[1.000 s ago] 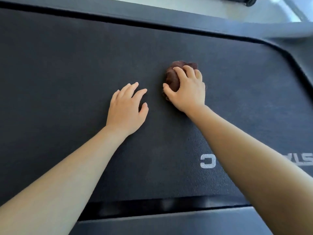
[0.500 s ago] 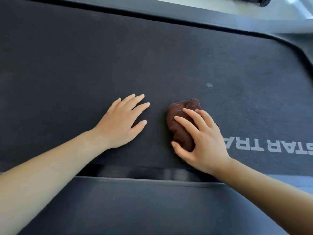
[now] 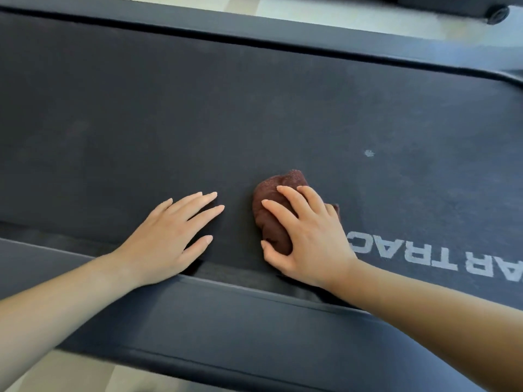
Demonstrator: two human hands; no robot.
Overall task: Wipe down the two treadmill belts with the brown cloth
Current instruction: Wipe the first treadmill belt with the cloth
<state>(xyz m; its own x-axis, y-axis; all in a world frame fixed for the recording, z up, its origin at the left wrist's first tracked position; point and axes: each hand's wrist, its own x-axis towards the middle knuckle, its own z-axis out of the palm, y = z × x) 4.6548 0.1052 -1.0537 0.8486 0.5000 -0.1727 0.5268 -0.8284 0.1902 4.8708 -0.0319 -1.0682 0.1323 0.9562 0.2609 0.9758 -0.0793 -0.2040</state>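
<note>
A dark treadmill belt fills most of the view. A bunched brown cloth lies on it near the belt's near edge. My right hand presses down on the cloth, fingers curled over it and thumb against its near side. To the left of the cloth, my left hand rests flat on the belt with fingers spread and nothing in it. Grey lettering is printed on the belt to the right of my right hand. A small pale speck sits on the belt beyond the cloth.
The treadmill's near side rail runs under both forearms. The far side rail borders the belt at the top, with pale floor beyond it. A black wheel of another machine shows at the top right.
My right hand has dragged the cloth from the middle of the belt back toward the near edge. My left hand stays flat on the belt, also closer to the near edge.
</note>
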